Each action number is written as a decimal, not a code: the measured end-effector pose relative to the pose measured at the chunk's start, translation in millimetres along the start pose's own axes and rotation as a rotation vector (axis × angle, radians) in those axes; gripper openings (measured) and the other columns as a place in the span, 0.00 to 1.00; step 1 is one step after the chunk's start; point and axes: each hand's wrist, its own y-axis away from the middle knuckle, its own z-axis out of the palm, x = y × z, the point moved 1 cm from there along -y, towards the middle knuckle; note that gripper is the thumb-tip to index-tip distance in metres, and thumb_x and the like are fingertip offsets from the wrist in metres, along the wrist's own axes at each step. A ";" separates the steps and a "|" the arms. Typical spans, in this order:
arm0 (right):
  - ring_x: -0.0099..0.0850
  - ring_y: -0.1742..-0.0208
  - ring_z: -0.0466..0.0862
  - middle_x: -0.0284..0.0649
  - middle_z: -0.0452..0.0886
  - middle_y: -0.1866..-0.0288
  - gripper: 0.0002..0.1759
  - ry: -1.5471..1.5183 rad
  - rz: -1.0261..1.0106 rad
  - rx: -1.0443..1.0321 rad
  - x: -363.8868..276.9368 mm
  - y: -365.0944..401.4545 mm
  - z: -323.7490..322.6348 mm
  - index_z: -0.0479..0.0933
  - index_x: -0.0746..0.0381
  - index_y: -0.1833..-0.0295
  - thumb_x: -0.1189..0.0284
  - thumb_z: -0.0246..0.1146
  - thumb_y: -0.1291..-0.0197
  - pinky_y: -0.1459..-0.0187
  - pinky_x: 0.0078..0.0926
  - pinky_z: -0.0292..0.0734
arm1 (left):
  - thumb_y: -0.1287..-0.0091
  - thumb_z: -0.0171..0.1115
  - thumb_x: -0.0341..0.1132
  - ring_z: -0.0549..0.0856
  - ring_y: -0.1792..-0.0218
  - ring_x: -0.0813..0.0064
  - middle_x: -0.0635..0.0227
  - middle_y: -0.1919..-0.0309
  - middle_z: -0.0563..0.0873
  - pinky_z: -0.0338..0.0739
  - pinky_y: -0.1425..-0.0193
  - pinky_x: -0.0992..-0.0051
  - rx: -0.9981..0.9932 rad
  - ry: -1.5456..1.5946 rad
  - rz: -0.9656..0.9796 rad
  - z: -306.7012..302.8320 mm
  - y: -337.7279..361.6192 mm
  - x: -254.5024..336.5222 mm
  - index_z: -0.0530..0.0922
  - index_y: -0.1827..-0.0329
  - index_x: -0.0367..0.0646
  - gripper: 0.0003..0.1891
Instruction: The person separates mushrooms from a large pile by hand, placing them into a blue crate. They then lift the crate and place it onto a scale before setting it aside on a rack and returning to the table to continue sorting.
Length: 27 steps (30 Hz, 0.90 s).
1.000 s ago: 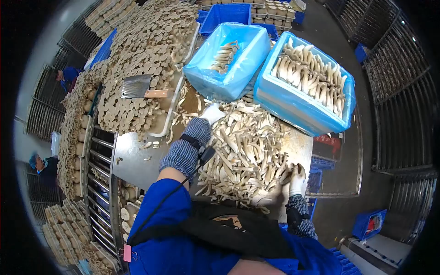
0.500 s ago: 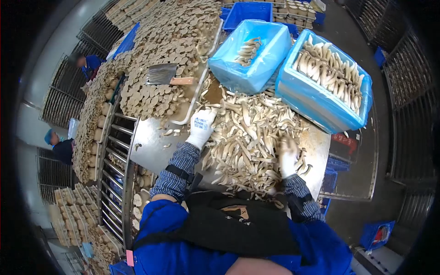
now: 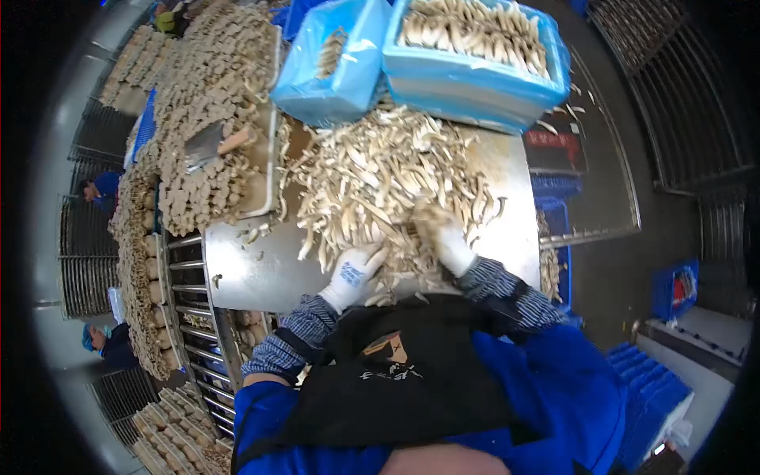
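Loose mushrooms [image 3: 372,174] lie in a heap on the metal table [image 3: 261,281]. At the heap's near left edge is my left hand [image 3: 354,273] in a white glove, its fingers bent against the mushrooms; whether it grips any is hidden. My right hand [image 3: 445,237], gloved in white with brownish fingers, is blurred at the heap's near right side, and its hold cannot be made out. Beyond the heap stand a blue-lined bin [image 3: 328,95] with a few mushrooms inside and a fuller blue-lined bin [image 3: 475,83] with mushrooms in rows.
A cleaver [image 3: 204,146] with a wooden handle rests on packed mushroom clusters [image 3: 214,75] at the left. Metal rollers [image 3: 194,317] run below them. Two people [image 3: 103,190] [image 3: 111,344] are at the far left. Blue crates [image 3: 566,269] stand right of the table.
The view has shifted, so the bins and heap sit higher and further left. My left hand has moved to the heap's near edge, and my right hand has come closer to it.
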 end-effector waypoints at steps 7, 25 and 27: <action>0.26 0.63 0.82 0.40 0.83 0.60 0.19 0.214 -0.110 0.936 133.2 182.5 -266.2 0.77 0.69 0.44 0.63 0.55 0.27 0.61 0.23 0.78 | 0.50 0.75 0.43 0.81 0.50 0.52 0.51 0.46 0.78 0.78 0.46 0.57 -0.315 -0.028 -0.393 62.3 128.2 -2.0 0.72 0.37 0.41 0.37; 0.44 0.51 0.82 0.47 0.77 0.51 0.34 1.471 -0.266 -0.153 107.9 102.2 -126.2 0.64 0.64 0.31 0.64 0.65 0.41 0.53 0.39 0.80 | 0.40 0.59 0.31 0.84 0.60 0.61 0.62 0.57 0.81 0.80 0.53 0.63 -0.371 -0.148 -0.214 109.4 87.5 -53.7 0.71 0.34 0.46 0.27; 0.43 0.53 0.82 0.46 0.78 0.51 0.31 1.435 -0.257 -0.235 91.4 88.4 -120.3 0.66 0.62 0.33 0.67 0.65 0.40 0.54 0.38 0.81 | 0.41 0.61 0.29 0.85 0.55 0.58 0.59 0.56 0.83 0.79 0.49 0.63 -0.359 -0.026 -0.231 88.1 64.1 -62.7 0.72 0.35 0.46 0.27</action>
